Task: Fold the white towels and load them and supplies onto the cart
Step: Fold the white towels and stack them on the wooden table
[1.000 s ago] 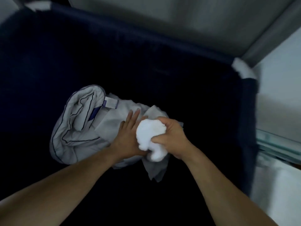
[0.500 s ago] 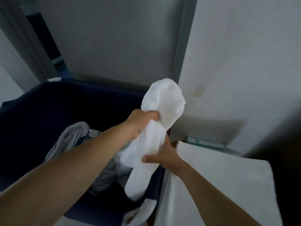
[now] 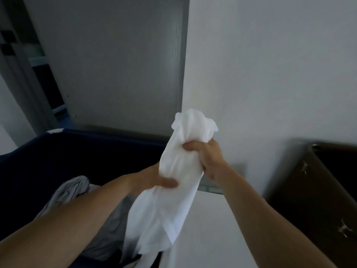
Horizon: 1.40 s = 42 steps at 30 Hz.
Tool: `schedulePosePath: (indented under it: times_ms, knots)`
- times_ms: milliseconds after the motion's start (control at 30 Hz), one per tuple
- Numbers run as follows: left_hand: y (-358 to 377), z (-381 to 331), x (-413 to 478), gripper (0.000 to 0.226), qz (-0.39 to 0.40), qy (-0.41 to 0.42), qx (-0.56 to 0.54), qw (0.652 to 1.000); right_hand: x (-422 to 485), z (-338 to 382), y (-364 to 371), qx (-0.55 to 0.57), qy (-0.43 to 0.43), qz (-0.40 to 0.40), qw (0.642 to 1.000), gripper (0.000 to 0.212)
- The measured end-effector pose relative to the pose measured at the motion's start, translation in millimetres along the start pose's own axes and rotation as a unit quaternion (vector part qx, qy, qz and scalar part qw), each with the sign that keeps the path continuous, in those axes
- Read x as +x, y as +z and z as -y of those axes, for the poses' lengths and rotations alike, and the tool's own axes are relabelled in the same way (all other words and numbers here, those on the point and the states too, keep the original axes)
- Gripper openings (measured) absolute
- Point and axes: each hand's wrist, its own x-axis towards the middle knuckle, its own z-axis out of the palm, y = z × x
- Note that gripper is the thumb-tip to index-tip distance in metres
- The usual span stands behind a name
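The white towel (image 3: 170,213) hangs bunched over the right edge of the dark bin (image 3: 58,151), its long axis steep. The right hand (image 3: 208,161) clutches it near the top. The left hand (image 3: 152,178), lower and nearer the bin, pinches its middle, with the loose length below both.

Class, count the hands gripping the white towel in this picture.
2. The right hand grips the white towel near its bunched top; the left hand pinches it lower down. None seems hidden.
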Motion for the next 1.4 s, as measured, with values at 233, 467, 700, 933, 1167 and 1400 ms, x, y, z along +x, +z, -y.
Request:
schedulePosePath:
  times_ms: [233, 467, 700, 933, 1167, 1400]
  knots:
    - [21.2, 1.0, 20.4, 0.011, -0.142, -0.05, 0.107, 0.983, -21.3, 80.8, -11.9, 0.059, -0.059, -0.041, 0.996, 0.045]
    - [23.8, -104.1, 47.7, 0.02, -0.286, 0.006, -0.046, 0.957, -46.4, 98.7, -44.1, 0.122, -0.116, -0.09, 0.982, 0.043]
    - [72.5, -223.6, 60.0, 0.028, -0.267, 0.098, -0.116, 0.952, -71.5, 122.8, -101.5, 0.158, -0.165, -0.134, 0.964, 0.026]
    - [107.1, -280.8, 62.3, 0.012, -0.198, 0.25, -0.091, 0.943, -82.1, 175.2, -166.5, 0.133, -0.264, -0.108, 0.949, 0.041]
    - [106.5, -102.9, 76.0, 0.044, -0.17, 0.021, 0.256, 0.951, -45.4, 29.5, -209.9, -0.001, -0.065, -0.133, 0.989, 0.04]
    - [118.3, 39.9, 58.9, 0.095, 0.014, -0.248, 0.267, 0.931, -47.7, -139.2, -219.4, -0.266, 0.148, 0.009, 0.953, 0.069]
